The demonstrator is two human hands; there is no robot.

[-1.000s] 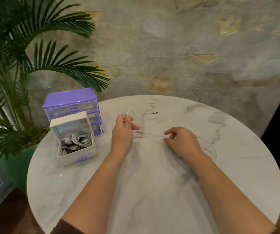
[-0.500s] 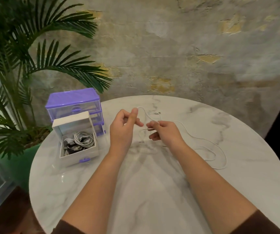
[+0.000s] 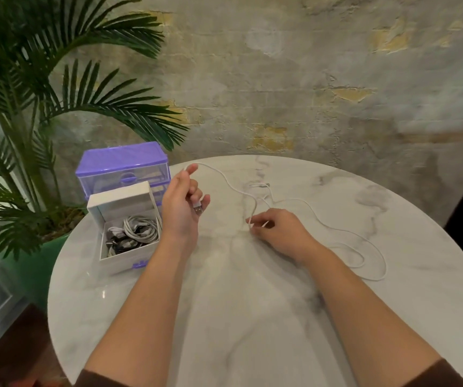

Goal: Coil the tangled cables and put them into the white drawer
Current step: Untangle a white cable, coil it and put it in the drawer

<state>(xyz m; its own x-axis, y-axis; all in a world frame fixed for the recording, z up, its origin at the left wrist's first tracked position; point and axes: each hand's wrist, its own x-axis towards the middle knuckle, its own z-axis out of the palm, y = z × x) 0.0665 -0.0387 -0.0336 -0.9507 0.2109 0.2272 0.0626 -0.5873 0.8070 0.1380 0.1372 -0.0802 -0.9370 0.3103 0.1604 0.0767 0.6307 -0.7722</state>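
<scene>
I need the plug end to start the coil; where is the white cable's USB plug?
In the head view, the USB plug sits left of centre, pinched in the left hand, just right of the white drawer.

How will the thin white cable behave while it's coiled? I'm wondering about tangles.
The thin white cable is probably very floppy: it snakes in loose curves across the round marble table. It looks light, draping from the left hand, so its loops may spring open.
</scene>
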